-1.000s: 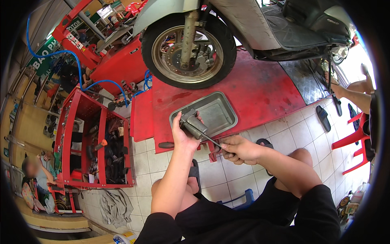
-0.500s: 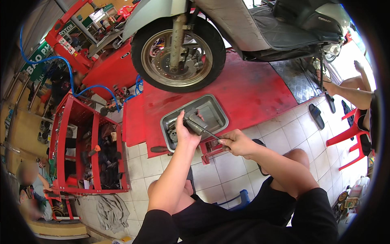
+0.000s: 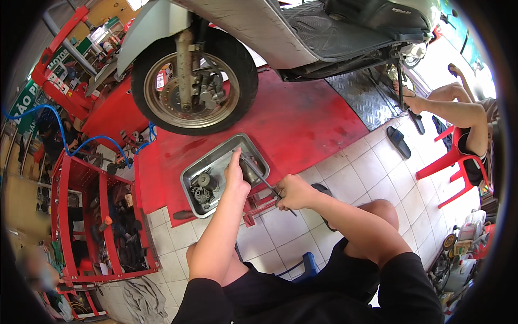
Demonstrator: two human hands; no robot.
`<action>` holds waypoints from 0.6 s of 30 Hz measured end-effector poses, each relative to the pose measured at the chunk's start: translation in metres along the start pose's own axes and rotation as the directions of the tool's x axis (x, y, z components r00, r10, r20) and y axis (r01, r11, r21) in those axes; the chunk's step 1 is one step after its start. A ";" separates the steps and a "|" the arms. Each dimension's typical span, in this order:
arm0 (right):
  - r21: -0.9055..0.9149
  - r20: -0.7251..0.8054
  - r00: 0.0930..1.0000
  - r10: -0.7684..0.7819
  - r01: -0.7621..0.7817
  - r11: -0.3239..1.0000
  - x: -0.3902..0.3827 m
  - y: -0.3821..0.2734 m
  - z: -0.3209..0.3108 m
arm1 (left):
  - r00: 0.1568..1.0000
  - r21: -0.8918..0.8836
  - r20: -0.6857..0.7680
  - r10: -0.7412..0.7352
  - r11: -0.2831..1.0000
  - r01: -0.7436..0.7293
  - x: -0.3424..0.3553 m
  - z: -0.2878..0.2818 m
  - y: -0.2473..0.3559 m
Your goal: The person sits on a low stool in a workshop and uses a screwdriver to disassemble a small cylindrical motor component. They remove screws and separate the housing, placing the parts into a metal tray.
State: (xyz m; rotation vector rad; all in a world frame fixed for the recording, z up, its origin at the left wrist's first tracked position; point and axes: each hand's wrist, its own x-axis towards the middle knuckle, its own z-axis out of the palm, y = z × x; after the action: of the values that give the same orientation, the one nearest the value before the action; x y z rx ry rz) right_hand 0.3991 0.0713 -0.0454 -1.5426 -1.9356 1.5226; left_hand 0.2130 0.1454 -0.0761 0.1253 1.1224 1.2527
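My left hand (image 3: pixel 236 175) is closed round a grey metal cylinder (image 3: pixel 250 171), held tilted above the right part of a metal tray (image 3: pixel 190 202). A thin metal rod (image 3: pixel 266 183) slants from the cylinder to my right hand (image 3: pixel 295 193), whose fingers are wrapped round it. The rod's lower end sticks out past that hand. Where the rod meets the cylinder, I cannot make out the contact. Inside the tray lie a round metal part (image 3: pixel 206 182) and a smaller grey metal piece (image 3: pixel 200 197).
The tray rests on a red platform (image 3: pixel 302 127) under a scooter's front wheel (image 3: pixel 195 81). A dark handle (image 3: pixel 182 215) lies at the platform's edge. A red shelf cart (image 3: pixel 105 216) stands left. At right, another person's arm (image 3: pixel 453 110) reaches out near a red stool (image 3: pixel 456 162).
My view has shifted, so the surroundings sit farther left. The cylinder has moved rightward over the tray, uncovering the parts inside. More of the rod shows beyond my right hand.
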 end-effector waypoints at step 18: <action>0.457 0.396 0.918 0.003 -0.200 0.867 0.030 -0.002 -0.002 | 0.997 0.212 -0.076 0.007 0.977 0.009 0.026 -0.014 0.001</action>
State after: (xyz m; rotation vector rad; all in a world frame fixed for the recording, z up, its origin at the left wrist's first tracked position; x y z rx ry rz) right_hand 0.3872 0.0971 -0.0549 -1.2000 -1.4562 2.2885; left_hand 0.1993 0.1596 -0.0978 0.2395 1.3216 1.1419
